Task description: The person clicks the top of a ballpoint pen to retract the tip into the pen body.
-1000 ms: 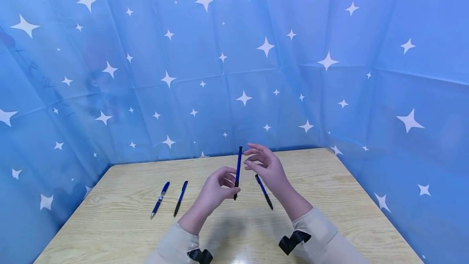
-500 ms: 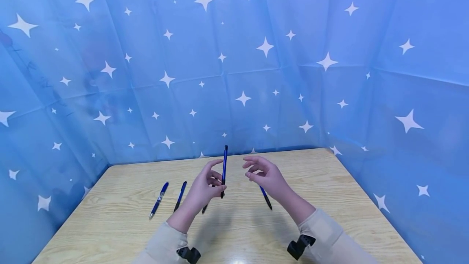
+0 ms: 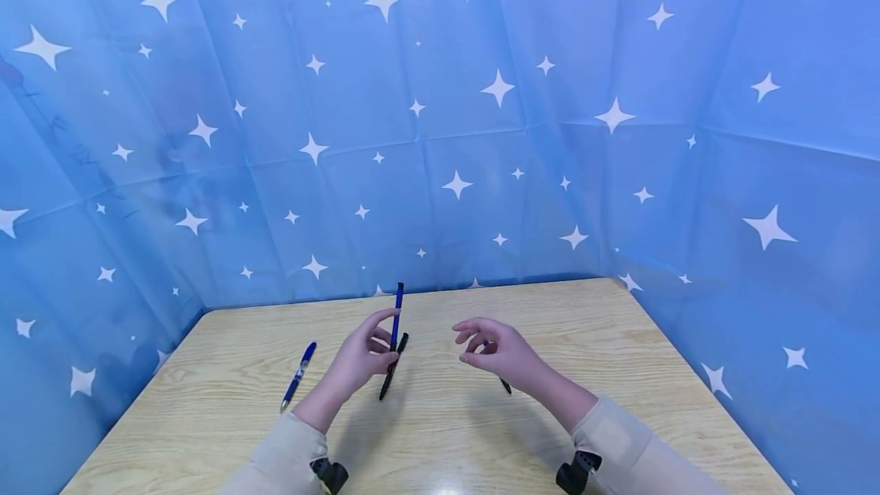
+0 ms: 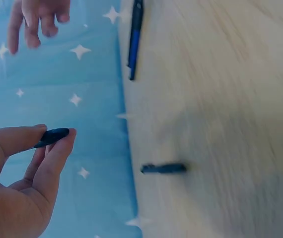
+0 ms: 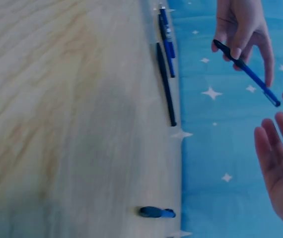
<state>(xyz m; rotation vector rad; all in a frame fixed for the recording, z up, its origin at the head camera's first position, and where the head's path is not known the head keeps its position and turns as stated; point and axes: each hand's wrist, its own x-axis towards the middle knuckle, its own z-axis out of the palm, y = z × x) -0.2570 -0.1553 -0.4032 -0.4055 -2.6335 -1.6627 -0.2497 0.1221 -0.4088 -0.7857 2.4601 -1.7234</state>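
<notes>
My left hand (image 3: 357, 363) pinches a blue pen (image 3: 395, 323) with a black grip between thumb and fingers. The pen stands nearly upright above the table; in the right wrist view this held pen (image 5: 253, 75) slants, its blue end towards my right hand. My right hand (image 3: 500, 354) hovers with loosely bent fingers and holds nothing. Beneath it lies another blue-and-black pen, mostly hidden in the head view but whole in the right wrist view, where this lying pen (image 5: 156, 212) shows. A black pen (image 3: 389, 380) rests just behind and below the held one.
Farther left on the wooden table (image 3: 227, 403) lies a blue pen with a silver tip (image 3: 299, 376). Beside it in the right wrist view is one more blue pen (image 5: 167, 47), covered by my left arm in the head view. A blue star-patterned curtain (image 3: 440, 136) hangs behind the table.
My left hand has moved left with the pen, uncovering the black pen on the table. My right hand has sunk a little and now covers most of the pen below it.
</notes>
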